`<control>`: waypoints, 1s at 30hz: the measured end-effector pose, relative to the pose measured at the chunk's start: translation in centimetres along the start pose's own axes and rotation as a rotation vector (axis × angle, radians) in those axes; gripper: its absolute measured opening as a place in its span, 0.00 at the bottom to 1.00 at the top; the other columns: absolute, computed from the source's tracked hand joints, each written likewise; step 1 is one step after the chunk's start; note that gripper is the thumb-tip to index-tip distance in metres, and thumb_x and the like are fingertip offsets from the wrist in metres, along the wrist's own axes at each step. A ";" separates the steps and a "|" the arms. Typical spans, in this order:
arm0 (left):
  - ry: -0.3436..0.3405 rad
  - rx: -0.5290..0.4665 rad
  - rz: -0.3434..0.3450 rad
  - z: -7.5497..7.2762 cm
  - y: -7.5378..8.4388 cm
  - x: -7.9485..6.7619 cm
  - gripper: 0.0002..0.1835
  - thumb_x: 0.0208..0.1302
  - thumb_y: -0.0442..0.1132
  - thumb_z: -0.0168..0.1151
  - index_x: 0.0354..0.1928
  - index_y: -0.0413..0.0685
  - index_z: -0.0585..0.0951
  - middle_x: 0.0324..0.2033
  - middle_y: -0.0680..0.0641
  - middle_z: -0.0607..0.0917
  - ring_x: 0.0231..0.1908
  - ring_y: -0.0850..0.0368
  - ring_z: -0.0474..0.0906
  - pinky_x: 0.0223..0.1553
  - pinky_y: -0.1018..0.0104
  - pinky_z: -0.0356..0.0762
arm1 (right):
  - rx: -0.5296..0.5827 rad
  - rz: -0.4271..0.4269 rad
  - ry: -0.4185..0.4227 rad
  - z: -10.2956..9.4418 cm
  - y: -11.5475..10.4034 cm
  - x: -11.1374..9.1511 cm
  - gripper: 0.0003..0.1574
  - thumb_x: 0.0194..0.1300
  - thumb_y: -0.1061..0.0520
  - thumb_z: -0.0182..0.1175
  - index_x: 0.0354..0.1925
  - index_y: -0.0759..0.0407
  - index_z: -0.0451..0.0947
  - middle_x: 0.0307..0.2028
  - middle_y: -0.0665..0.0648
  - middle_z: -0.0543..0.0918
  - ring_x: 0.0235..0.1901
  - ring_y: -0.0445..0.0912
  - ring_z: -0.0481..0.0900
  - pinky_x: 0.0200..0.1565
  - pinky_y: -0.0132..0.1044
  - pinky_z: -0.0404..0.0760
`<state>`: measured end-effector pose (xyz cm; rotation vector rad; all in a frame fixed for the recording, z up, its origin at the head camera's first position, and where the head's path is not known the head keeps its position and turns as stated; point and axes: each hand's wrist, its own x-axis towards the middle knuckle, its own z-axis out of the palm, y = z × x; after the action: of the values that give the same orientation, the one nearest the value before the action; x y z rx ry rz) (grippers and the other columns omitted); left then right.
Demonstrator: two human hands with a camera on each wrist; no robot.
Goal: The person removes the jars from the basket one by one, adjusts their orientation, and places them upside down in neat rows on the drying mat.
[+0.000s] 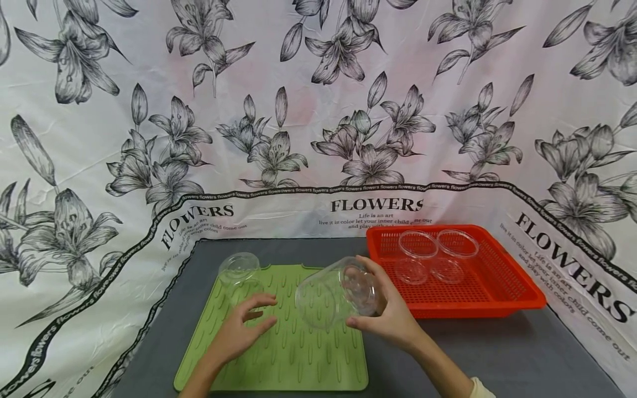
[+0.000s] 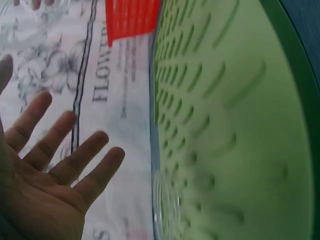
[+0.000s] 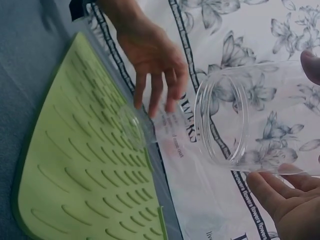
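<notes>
My right hand (image 1: 385, 309) grips a clear cup (image 1: 318, 304) between thumb and fingers, tilted on its side above the green ridged mat (image 1: 293, 354). In the right wrist view, one round end of that cup (image 3: 222, 120) faces the left hand (image 3: 155, 60). The left hand (image 1: 241, 329) hovers over the mat's left part with fingers spread, holding nothing and apart from the held cup. Another clear cup (image 1: 240, 271) stands at the mat's far left corner, partly seen at the bottom of the left wrist view.
A red plastic basket (image 1: 502, 307) sits at the right with two clear cups, a left one (image 1: 415, 260) and a right one (image 1: 455, 257), inside. The grey tabletop (image 1: 448, 354) runs beneath. Behind hangs a flower-printed cloth (image 1: 298, 110).
</notes>
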<state>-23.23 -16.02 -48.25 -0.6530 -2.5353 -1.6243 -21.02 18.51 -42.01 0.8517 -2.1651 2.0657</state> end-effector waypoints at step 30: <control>0.121 0.544 -0.430 -7.7 -6.5 -2.5 0.27 0.69 0.42 0.60 0.65 0.34 0.72 0.66 0.27 0.71 0.64 0.23 0.68 0.56 0.25 0.71 | -0.334 0.075 0.140 1.4 2.0 4.2 0.64 0.52 0.49 0.79 0.78 0.36 0.53 0.70 0.59 0.73 0.64 0.56 0.78 0.54 0.49 0.84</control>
<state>-24.79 -25.89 -51.04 0.0420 -2.9581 -0.9124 -24.97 15.65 -42.38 0.5807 -2.3966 1.6613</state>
